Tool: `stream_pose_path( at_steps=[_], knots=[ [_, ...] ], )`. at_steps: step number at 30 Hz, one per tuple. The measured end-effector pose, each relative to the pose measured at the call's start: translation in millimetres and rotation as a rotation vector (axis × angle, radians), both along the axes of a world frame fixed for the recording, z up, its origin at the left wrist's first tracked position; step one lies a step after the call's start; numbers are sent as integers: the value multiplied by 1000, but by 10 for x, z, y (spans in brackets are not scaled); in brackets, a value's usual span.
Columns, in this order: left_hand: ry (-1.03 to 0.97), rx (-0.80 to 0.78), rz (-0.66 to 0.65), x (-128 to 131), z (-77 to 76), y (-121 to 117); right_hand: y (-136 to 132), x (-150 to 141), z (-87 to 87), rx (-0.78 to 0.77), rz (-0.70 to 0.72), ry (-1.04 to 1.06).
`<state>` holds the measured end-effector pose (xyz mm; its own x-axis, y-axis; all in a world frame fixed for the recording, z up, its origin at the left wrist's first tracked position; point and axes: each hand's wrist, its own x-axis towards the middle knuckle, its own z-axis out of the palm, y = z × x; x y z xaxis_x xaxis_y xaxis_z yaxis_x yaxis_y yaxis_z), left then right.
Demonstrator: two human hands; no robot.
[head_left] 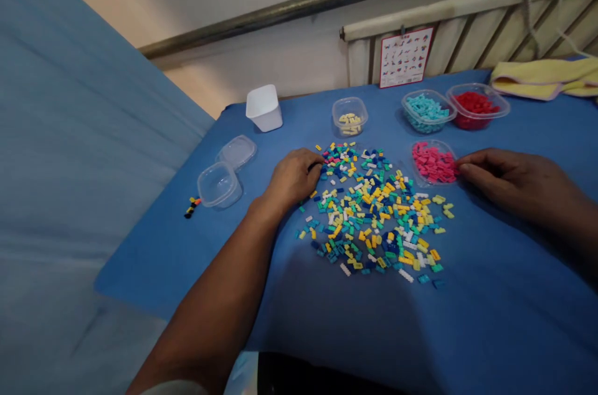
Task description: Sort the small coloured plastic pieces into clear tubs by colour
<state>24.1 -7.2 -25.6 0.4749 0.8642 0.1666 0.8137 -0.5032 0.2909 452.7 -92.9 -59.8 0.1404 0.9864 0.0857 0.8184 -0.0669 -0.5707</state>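
Observation:
A loose pile of small toy building bricks point(374, 208) in yellow, green, blue, white and some pink lies spread over the blue cloth. My left hand point(295, 176) rests at the pile's upper left edge, fingers curled and pressed together beside a few pink bricks. What its fingertips hold, if anything, is hidden. To the right of the pile sits a clear plastic tub point(421, 182) filled with pink bricks point(434, 163). My right hand point(514, 180) has its thumb and fingertips closed at that tub's right edge.
Behind stand clear tubs of pale yellow bricks point(350, 124), turquoise bricks point(426, 107) and red bricks point(476, 102). Left are a white container point(264, 109), an empty clear tub point(218, 186), a lid point(239, 151) and joined black-yellow bricks point(191, 208). A yellow cloth point(537, 78) lies back right.

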Motion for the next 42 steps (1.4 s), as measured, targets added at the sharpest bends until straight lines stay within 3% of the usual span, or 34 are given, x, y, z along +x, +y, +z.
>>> stream_pose_path(
  at_steps=[10,17,23,30,34,42],
  knots=[
    [-30,-21,4,11,-14,-69,-10,-29,53,-36,-30,3],
    [-163,58,50,-1,-26,-68,-14,-34,32,30,9,15],
    [-210,115,14,5,-24,-60,-8,-2,3,32,29,10],
    [-57,65,130,-17,-40,-47,-9,5,-21,44,16,-1],
    [71,-2,120,44,8,-83,-10,3,-10,26,3,-15],
    [118,-38,174,135,111,-148,3,15,-29,41,22,-30]
  ],
)
